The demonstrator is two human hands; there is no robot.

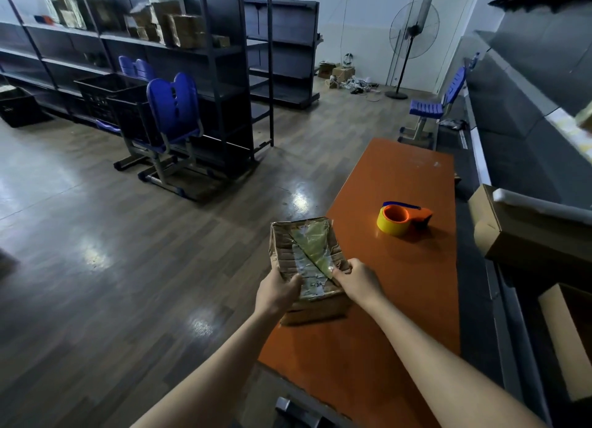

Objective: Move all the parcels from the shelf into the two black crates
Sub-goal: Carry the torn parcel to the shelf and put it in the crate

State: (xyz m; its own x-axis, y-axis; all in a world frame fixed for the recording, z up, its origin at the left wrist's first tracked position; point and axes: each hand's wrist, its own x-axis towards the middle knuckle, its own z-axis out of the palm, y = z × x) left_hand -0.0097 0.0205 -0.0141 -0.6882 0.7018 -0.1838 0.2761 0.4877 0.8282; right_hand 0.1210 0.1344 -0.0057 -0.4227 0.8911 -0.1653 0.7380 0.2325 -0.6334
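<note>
You had both hands on a beat-up taped parcel (307, 264) at the near left edge of the orange table (400, 299), left hand (278, 294) and right hand (358, 282) each clamped on its near end. Tape dispenser (403, 218) sat just beyond to the right. Black crates (112, 102) and more parcels on the shelf (173, 27) were far left.

Table top (400, 299) is bright orange, tape dispenser (404, 217) is orange with a yellow roll and blue handle. Parcel (307, 261) is brown cardboard under shiny greenish tape. Chairs (173, 107) are blue, crates (105, 97) black, floor (96, 235) dark wood-plank pattern.
</note>
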